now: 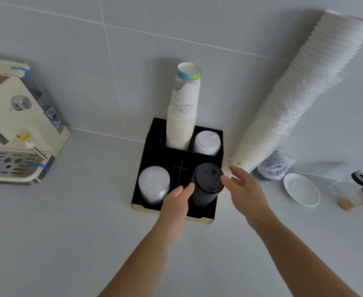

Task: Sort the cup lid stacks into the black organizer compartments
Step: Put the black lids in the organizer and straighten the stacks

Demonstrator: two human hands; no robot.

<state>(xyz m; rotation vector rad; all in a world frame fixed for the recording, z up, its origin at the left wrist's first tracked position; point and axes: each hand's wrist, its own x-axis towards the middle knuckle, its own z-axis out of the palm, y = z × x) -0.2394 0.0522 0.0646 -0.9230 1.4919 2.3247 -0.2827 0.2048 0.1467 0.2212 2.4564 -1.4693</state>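
A black organizer (155, 153) stands against the tiled wall. Its front right compartment holds a stack of black lids (206, 183). A stack of clear lids (153, 184) fills the front left compartment, and a stack of white lids (207, 142) sits at the back right. A tall stack of paper cups (183, 112) rises from the back middle compartment. My left hand (176, 204) touches the left side of the black stack with its fingers spread. To the right of that stack, my right hand (245, 189) is open, fingertips just off it.
A long sleeve of white lids in plastic wrap (300, 93) leans against the wall at the right. A white saucer (301, 188) and glass jars with black caps (360, 189) lie further right. A cream coffee machine (15, 125) stands at the left.
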